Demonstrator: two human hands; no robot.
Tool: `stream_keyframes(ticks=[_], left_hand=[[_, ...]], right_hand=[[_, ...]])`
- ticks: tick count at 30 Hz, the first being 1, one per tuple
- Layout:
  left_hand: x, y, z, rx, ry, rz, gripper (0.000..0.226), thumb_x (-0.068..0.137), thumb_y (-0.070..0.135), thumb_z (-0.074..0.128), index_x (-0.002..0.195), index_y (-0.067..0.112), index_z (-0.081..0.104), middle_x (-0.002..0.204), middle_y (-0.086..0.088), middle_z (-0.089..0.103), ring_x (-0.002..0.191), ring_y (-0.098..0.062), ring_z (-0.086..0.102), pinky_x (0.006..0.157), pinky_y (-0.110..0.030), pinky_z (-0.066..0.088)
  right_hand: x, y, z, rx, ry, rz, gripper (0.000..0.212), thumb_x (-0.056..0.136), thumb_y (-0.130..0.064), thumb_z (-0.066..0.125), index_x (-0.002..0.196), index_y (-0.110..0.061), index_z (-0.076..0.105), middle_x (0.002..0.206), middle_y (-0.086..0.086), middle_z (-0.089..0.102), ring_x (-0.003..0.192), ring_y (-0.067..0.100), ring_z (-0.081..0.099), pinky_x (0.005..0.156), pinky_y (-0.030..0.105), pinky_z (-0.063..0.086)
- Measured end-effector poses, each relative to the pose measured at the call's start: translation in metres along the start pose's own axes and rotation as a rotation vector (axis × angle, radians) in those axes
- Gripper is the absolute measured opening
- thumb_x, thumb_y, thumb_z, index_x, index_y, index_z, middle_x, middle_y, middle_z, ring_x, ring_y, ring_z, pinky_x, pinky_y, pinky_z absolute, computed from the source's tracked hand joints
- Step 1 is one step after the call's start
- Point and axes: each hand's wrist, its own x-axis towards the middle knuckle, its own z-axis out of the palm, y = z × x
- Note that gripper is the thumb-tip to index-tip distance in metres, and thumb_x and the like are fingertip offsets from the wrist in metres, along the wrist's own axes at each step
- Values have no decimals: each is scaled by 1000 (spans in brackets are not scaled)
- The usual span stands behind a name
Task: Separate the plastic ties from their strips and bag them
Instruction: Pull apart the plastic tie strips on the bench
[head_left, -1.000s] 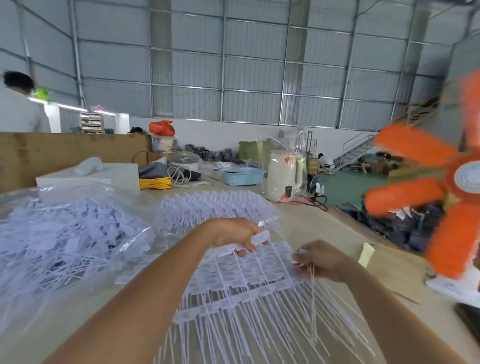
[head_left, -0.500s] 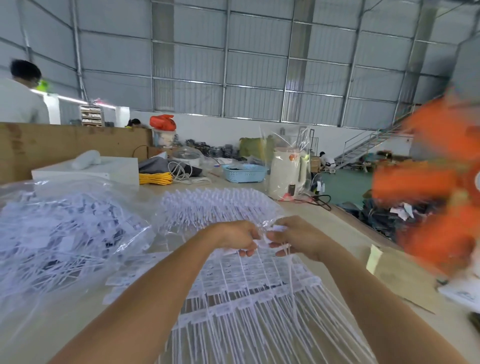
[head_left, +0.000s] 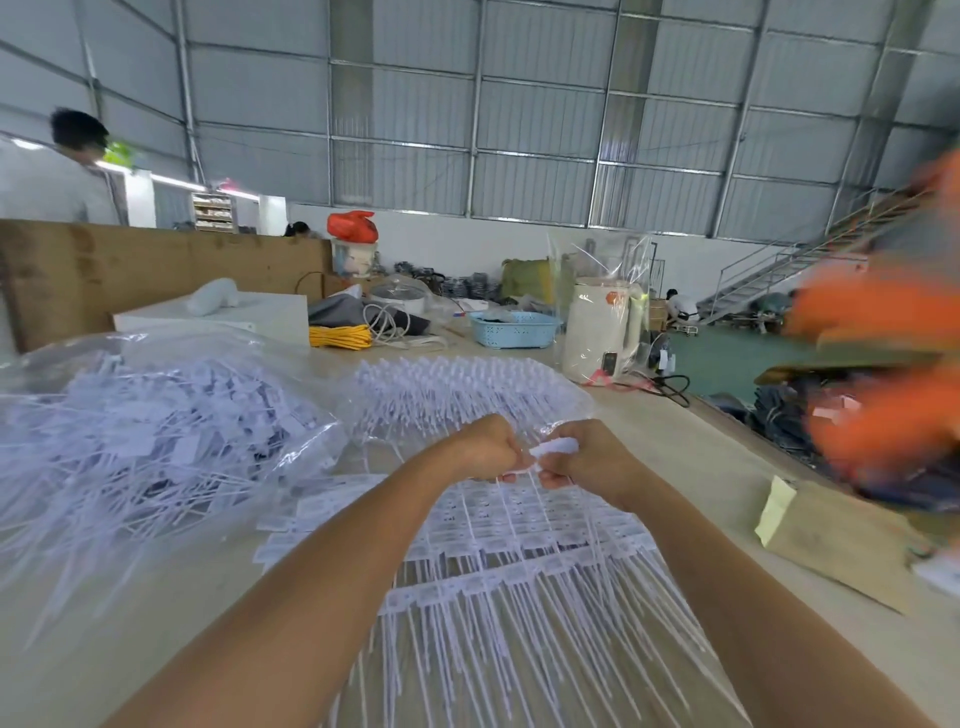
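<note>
A stack of white plastic tie strips (head_left: 519, 566) lies on the table in front of me, tails pointing toward me. My left hand (head_left: 485, 448) and my right hand (head_left: 587, 457) meet at the far end of the stack, both with curled fingers pinching the white tab of a tie (head_left: 553, 448) between them. A clear plastic bag (head_left: 145, 431) full of loose white ties sits at the left. Behind my hands lies a second clear bag of ties (head_left: 457, 395).
A spinning orange fan (head_left: 883, 374) blurs at the right edge. A brown envelope (head_left: 841, 540) lies at the right on the table. A white kettle (head_left: 602, 332), blue basket (head_left: 514, 328), yellow cord (head_left: 340, 336) and white box (head_left: 218, 317) stand farther back. A person (head_left: 52, 171) stands far left.
My right hand moved left from the stack's right side and joined my left hand at the tie tab. The hands now press closer together.
</note>
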Motion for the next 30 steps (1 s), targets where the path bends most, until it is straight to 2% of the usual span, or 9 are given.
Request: stream_keyframes(ticks=[6,9,12,15,18,21,25,27,30], left_hand=[[-11,9,-9,-249,-66,-152,16,92,6,54,82,2,65,63,-4,57,39,-9,40,45,-20,30],[-19,11,-13,-234,-154,-180,16,84,-3,51,81,1,66,53,-2,54,34,-8,36,40,-16,27],[-21,7,-9,-145,7,-102,16,87,6,57,76,4,68,55,-1,60,45,-9,51,39,-14,37],[-17,2,3,-60,19,-11,14,92,11,59,95,3,70,94,-9,69,84,-17,64,68,-18,52],[-19,10,8,-10,120,23,30,98,32,48,110,9,63,116,-9,59,107,-22,56,95,-32,45],[-33,37,6,-409,202,96,55,96,56,34,119,12,58,117,-7,62,105,-23,60,91,-34,44],[-53,46,15,-501,151,156,23,96,35,52,109,17,49,93,-2,62,64,-9,63,63,-25,52],[-63,36,12,-445,276,118,17,97,24,51,101,8,54,85,-7,61,61,-16,61,62,-28,51],[-87,8,-16,-176,450,125,27,98,17,47,102,-5,63,87,-20,61,80,-31,59,72,-34,46]], right_hand=[[-2,-4,3,-205,139,-88,9,76,13,60,79,4,61,73,14,60,66,29,63,71,45,55],[-4,-10,-18,-237,229,-105,12,76,12,59,72,1,59,69,12,57,67,27,59,65,38,52],[-4,-26,-47,49,323,-27,8,82,8,60,89,5,58,70,13,55,59,20,55,53,23,51],[-4,-55,-65,201,336,-16,19,84,3,62,102,2,56,85,16,58,64,20,59,53,23,55],[-4,-80,-66,266,352,-110,11,85,1,62,93,-2,56,79,14,59,55,17,61,50,23,53],[-3,-82,-44,340,336,-146,4,86,0,61,89,-2,59,64,9,59,46,13,59,49,21,52],[2,-68,3,466,331,-102,6,88,-8,61,82,-6,61,48,3,61,41,12,56,38,21,44],[5,-66,28,511,308,-85,12,88,-9,62,76,-7,60,47,5,58,40,14,55,39,22,41],[9,-72,62,524,212,-93,15,87,-8,62,74,-7,58,61,15,57,53,22,56,57,33,45]])
